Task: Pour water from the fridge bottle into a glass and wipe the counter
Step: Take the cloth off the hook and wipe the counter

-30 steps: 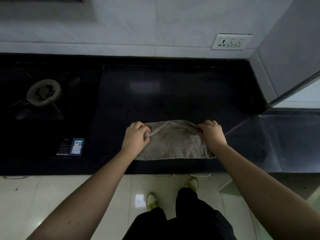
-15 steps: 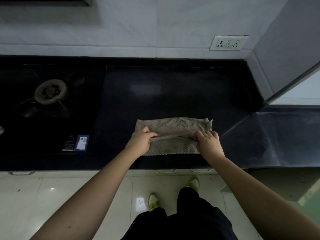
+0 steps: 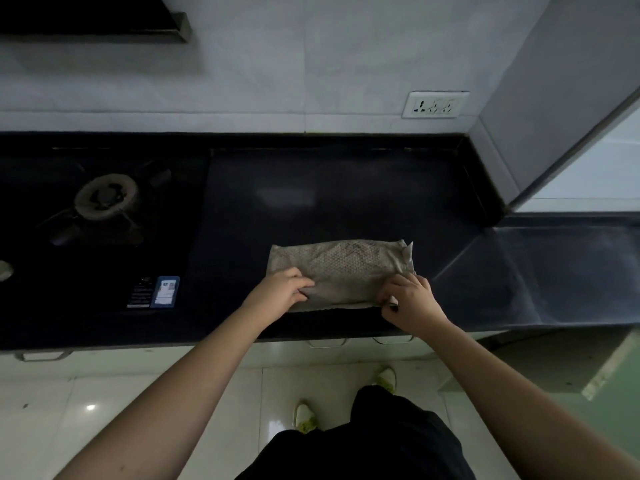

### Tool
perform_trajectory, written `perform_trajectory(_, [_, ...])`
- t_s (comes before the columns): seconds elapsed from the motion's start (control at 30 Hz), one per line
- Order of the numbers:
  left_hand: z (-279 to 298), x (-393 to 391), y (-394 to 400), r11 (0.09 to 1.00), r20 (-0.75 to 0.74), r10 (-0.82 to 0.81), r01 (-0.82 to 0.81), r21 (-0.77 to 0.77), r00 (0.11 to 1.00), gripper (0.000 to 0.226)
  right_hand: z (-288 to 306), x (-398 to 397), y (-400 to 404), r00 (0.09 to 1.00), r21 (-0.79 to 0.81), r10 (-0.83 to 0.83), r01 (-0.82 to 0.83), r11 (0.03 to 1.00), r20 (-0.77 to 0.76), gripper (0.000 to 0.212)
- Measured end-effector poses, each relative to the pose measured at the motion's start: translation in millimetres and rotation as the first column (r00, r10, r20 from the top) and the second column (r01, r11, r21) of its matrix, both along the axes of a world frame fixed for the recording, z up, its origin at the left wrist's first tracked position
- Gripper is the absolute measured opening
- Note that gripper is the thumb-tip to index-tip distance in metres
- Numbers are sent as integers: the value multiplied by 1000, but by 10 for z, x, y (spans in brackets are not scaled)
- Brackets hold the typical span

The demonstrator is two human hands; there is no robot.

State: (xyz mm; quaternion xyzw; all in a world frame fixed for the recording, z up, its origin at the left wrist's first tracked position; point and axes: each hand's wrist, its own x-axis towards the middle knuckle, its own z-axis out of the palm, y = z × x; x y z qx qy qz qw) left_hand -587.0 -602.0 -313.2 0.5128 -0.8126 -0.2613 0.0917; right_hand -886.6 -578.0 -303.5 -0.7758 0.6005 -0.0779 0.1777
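Both hands, left hand (image 3: 282,289) and right hand (image 3: 407,301), pinched cloth (image 3: 337,268) near edge on dark surface (image 3: 346,202), probably folding it neat after wiping; dim view tho.

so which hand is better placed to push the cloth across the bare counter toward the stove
Probably the right hand. It pinches the cloth at the end away from the stove burner, so it can push leftward. The left hand grips the stove-side end and would be in the way.
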Motion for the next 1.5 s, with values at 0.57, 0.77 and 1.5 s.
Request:
perform_trajectory(0.57, [663,-104,10,995,25,-89,90,-42,996,36,631,-75,105,946,-171,-47,106,979,319,13])
perform_trajectory(0.77, [1079,-349,116,992,-136,28,-44,-117,990,20,993,-138,91,936,-288,-80,186,939,343,9])
perform_trajectory(1.5, [2574,-1926,593,896,-258,56,-163,-413,964,18,2399,-1565,740,784,-250,-161,374,893,599,12])
